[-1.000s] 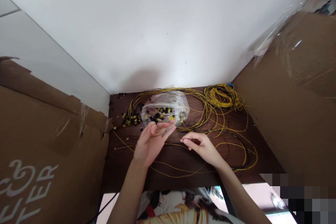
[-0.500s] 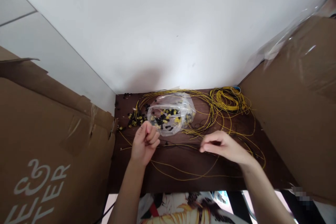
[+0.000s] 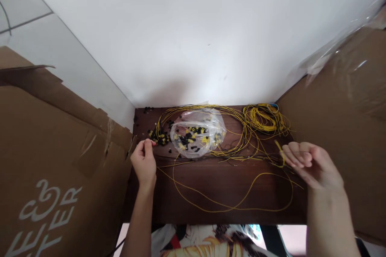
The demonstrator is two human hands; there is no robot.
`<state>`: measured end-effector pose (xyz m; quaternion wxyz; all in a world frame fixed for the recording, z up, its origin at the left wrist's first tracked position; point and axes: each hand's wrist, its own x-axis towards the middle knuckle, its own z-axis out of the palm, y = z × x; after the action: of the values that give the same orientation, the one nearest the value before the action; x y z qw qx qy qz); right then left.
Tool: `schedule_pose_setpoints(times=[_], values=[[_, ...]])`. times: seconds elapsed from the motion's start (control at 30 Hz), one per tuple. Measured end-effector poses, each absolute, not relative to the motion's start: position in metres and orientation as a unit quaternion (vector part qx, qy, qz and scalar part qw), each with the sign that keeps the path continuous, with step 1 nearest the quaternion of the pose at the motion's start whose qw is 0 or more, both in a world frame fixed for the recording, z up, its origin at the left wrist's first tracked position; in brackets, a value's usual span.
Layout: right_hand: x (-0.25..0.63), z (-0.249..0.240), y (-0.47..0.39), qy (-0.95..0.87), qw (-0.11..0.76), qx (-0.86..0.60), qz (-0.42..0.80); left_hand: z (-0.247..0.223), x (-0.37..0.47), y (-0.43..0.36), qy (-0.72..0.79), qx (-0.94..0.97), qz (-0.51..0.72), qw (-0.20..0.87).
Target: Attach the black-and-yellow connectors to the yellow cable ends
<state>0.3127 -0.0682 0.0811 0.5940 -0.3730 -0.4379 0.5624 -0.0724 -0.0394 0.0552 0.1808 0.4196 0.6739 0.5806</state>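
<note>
My left hand [image 3: 144, 162] is closed in a pinch above the table's left side, at the end of a thin dark wire [image 3: 193, 157]. That wire runs nearly straight across the table toward my right hand [image 3: 310, 162]. Smeared by motion, the right hand has its fingers curled round the wire near the right-hand box; a blurred yellow wire [image 3: 282, 160] shows by the fingertips. Between the hands lies a clear plastic bag [image 3: 197, 150] with small black and yellow connectors [image 3: 193, 130]. A loose yellow wire [image 3: 211, 211] loops over the table front.
A coil of yellow wire [image 3: 262, 118] sits at the back right of the brown table [image 3: 211, 184]. Bundled wires arch behind the bag to loose connectors [image 3: 161, 138]. Cardboard boxes [image 3: 75, 148] stand on both sides, and a white wall [image 3: 208, 48] rises behind.
My right hand has swung far to the right, and my left hand has shifted a little left. The dark wire is now stretched between them; the loose yellow wire has moved.
</note>
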Motion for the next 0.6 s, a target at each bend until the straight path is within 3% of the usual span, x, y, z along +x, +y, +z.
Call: schedule_pose_setpoints(times=[0.13,0.3,0.47,0.6], values=[[0.325,0.063,-0.080,-0.436,0.507,-0.458,0.586,0.056,-0.082,-0.039,0.702,0.429,0.560,0.096],[0.336,0.049,-0.088,-0.491,0.364,-0.597,0.520,0.064,-0.085,-0.042,0.770,0.438,0.464,0.009],[0.339,0.051,-0.088,-0.565,0.231,-0.634,0.475,0.068,-0.085,-0.044,0.803,0.442,0.391,-0.079],[0.343,0.049,-0.086,-0.596,0.189,-0.646,0.438,0.071,-0.087,-0.044,0.807,0.447,0.368,-0.118]])
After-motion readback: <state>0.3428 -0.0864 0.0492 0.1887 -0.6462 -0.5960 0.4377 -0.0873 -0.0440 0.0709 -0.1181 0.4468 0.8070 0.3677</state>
